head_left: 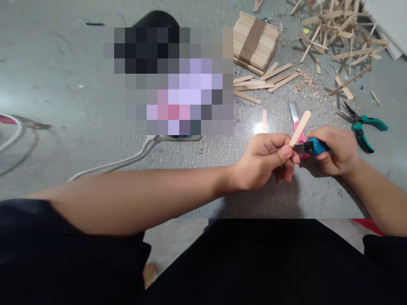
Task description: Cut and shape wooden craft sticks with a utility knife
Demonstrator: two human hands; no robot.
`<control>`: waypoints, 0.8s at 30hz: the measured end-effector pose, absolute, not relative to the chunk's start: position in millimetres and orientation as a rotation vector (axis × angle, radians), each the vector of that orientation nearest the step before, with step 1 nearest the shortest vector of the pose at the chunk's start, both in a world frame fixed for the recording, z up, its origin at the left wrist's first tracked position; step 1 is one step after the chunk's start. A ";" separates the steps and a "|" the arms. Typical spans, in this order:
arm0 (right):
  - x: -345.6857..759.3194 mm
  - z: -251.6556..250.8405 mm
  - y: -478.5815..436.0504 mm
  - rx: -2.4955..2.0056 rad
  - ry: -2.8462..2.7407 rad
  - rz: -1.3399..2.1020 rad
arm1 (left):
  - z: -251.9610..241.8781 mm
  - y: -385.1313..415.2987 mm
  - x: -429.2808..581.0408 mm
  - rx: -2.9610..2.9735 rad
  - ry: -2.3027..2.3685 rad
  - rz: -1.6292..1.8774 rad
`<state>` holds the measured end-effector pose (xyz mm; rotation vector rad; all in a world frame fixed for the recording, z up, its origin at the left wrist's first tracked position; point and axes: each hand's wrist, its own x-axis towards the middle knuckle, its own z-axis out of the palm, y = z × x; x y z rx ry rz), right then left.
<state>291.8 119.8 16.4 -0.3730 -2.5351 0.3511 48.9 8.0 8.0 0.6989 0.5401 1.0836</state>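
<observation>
At the left of the grey textured bench (pixel 63 101), a white cable (pixel 111 165) runs toward a pixelated area; a black rounded object (pixel 155 19) shows above that area. Right of it sits a block of flat wooden craft sticks bound with a brown paper band (pixel 254 44) — unopened stock, by its look. Below the block, loose pale craft sticks (pixel 254 86) lie scattered.

The left hand (pixel 263 156) pinches a round-ended wooden stick (pixel 300 127) between thumb and fingers, raised at a slant above the bench. Behind this stick lies a pink-handled knife (pixel 294 112). Pale wood shavings (pixel 307 82) lie farther back.

The fingers of the right hand (pixel 340 148) are closed around a blue utility knife (pixel 318 146), blade against the stick's lower part, beside the left thumb. Cut depth cannot be determined.

At upper right, crossed-stick assemblies (pixel 343 34) stand piled; green-handled pliers (pixel 362 120) rest nearer. Progress, as judged: many assemblies appear complete; the stick in hand is mid-trim — the loose sticks and bound block remain unassembled.
</observation>
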 end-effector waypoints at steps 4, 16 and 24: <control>293.3 19.9 122.2 -0.327 -2.590 0.379 | 9.2 8.6 47.8 0.737 0.454 0.996; 297.8 25.4 117.9 -0.311 -2.666 0.369 | 9.8 10.0 44.9 1.025 0.564 0.937; 294.5 26.5 113.0 -0.311 -2.660 0.305 | 17.9 10.5 44.5 1.138 0.680 0.896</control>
